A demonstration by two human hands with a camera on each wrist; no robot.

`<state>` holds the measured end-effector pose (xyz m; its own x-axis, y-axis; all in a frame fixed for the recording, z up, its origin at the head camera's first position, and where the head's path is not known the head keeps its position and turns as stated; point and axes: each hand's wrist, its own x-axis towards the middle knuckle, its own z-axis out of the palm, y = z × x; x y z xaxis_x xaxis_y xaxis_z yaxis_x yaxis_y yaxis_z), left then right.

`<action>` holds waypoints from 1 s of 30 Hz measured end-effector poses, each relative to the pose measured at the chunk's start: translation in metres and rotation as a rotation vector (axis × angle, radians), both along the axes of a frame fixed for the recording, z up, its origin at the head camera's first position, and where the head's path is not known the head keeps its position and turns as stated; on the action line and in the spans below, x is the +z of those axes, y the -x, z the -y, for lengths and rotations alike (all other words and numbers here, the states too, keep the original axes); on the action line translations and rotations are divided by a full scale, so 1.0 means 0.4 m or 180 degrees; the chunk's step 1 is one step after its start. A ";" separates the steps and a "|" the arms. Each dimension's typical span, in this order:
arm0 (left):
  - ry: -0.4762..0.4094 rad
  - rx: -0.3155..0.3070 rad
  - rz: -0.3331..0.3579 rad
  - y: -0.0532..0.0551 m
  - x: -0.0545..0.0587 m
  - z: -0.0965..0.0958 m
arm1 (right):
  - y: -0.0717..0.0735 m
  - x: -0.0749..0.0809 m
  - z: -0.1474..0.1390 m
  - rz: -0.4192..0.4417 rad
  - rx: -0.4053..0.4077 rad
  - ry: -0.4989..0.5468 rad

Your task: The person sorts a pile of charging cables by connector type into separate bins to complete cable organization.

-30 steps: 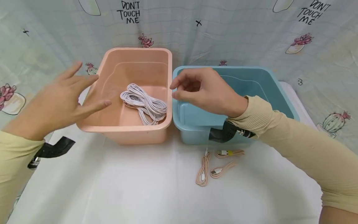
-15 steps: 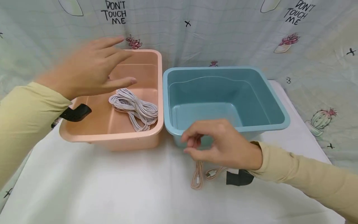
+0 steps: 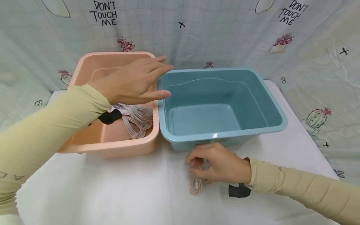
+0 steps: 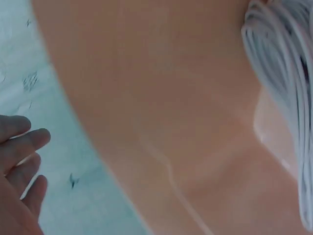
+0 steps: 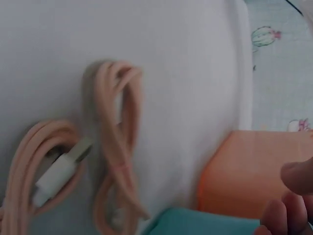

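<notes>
My left hand hovers over the right side of the peach bin, fingers extended, holding nothing. Below it in that bin lies a coiled white cable, partly hidden by the hand and wrist. In front of the blue bin, my right hand is above the pink charging cables, with bent fingers and a gap between thumb and forefinger. One looped pink charging cable shows below its fingertips. The right wrist view shows that cable and a second pink charging cable with a white USB plug; nothing appears in the fingers.
The two bins stand side by side at the back of a white-covered table. A printed curtain hangs behind them. The bottom of the blue bin shows bare.
My left hand has moved right across the peach bin towards the blue bin. My right hand has come down from above the blue bin to the pink cables. The head view has shifted slightly.
</notes>
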<state>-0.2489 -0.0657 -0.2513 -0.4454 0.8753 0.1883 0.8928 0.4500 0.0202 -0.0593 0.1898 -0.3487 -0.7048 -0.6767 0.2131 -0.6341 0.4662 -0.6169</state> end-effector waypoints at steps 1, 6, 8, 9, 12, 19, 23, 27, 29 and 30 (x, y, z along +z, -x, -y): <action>0.0060 0.0026 0.0074 -0.001 -0.011 -0.005 | 0.001 -0.007 -0.003 0.0023 -0.0006 -0.0067; 0.0315 0.0102 0.0258 -0.003 -0.060 -0.016 | 0.004 -0.033 -0.014 0.0095 -0.0090 -0.0339; 0.0376 0.0163 0.0370 -0.004 -0.070 -0.016 | 0.006 -0.041 -0.016 0.0081 -0.0121 -0.0395; 0.0389 0.0191 0.0421 -0.005 -0.074 -0.016 | 0.007 -0.045 -0.017 0.0062 -0.0131 -0.0413; 0.0416 0.0238 0.0511 -0.006 -0.080 -0.017 | 0.009 -0.059 -0.021 -0.0056 -0.0068 -0.0444; 0.0452 0.0243 0.0515 -0.003 -0.085 -0.021 | 0.006 -0.086 -0.033 -0.0436 0.0240 -0.0637; 0.0457 0.0261 0.0508 0.000 -0.088 -0.020 | 0.010 -0.091 -0.036 -0.0428 0.0340 -0.0800; 0.0453 0.0258 0.0508 0.004 -0.091 -0.019 | 0.016 -0.101 -0.035 -0.0371 0.0482 -0.0831; 0.0446 0.0249 0.0496 0.006 -0.093 -0.019 | 0.018 -0.106 -0.033 -0.0364 0.0532 -0.0836; 0.0442 0.0242 0.0490 0.007 -0.094 -0.019 | 0.018 -0.108 -0.032 -0.0369 0.0553 -0.0838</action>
<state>-0.2517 -0.0581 -0.2889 -0.5252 0.8510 -0.0070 0.8474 0.5237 0.0868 -0.0665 0.2026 -0.3920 -0.5554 -0.8270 0.0871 -0.7770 0.4788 -0.4087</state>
